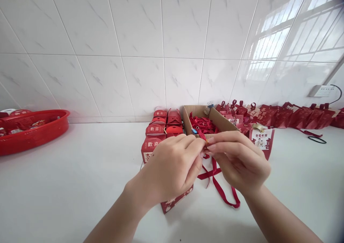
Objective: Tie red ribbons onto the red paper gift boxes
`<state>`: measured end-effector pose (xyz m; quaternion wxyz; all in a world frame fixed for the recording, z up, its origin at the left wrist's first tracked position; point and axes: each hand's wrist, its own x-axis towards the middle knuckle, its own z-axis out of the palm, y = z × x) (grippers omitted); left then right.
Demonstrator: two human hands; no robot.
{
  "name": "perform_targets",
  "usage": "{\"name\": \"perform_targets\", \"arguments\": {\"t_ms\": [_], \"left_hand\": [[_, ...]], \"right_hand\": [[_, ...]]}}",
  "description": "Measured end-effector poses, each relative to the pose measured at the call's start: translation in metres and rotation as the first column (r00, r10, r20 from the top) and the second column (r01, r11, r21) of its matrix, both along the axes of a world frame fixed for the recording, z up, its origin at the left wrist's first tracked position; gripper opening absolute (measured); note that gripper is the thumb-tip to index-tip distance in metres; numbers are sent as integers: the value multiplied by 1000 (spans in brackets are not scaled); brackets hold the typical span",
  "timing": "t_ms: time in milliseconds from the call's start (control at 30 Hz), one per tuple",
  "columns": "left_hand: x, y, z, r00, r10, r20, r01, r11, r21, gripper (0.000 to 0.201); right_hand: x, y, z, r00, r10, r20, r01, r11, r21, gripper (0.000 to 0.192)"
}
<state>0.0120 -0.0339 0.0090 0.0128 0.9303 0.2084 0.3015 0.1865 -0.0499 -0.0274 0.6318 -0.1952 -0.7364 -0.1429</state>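
Over the white table, my left hand (174, 164) and my right hand (240, 160) meet fingertip to fingertip. Both are closed in a pinch on a red ribbon (201, 134), a short piece of which rises above the fingers. A tiny orange bit shows between the fingertips; what it is I cannot make out. More red ribbon (220, 192) loops down and lies below my hands. Beneath my left hand is a dark red printed box (177, 200), mostly hidden by the hand and wrist.
Behind my hands stands a cardboard box (227, 123) of red ribbons, with red gift boxes (155, 129) on its left. Several tagged red boxes (281, 115) line the wall rightward. A red basin (57, 128) sits far left; a black loop (317, 140) lies right.
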Motion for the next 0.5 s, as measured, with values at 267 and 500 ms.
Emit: {"name": "perform_targets", "arguments": {"t_ms": [267, 500], "left_hand": [[-11, -7, 5, 966, -139, 217, 183, 962, -201, 24], [-11, -9, 6, 935, -154, 320, 220, 958, -183, 17]], "right_hand": [[6, 6, -2, 985, 15, 172, -52, 976, 213, 26], [8, 6, -2, 983, -73, 167, 19, 952, 307, 18]]}}
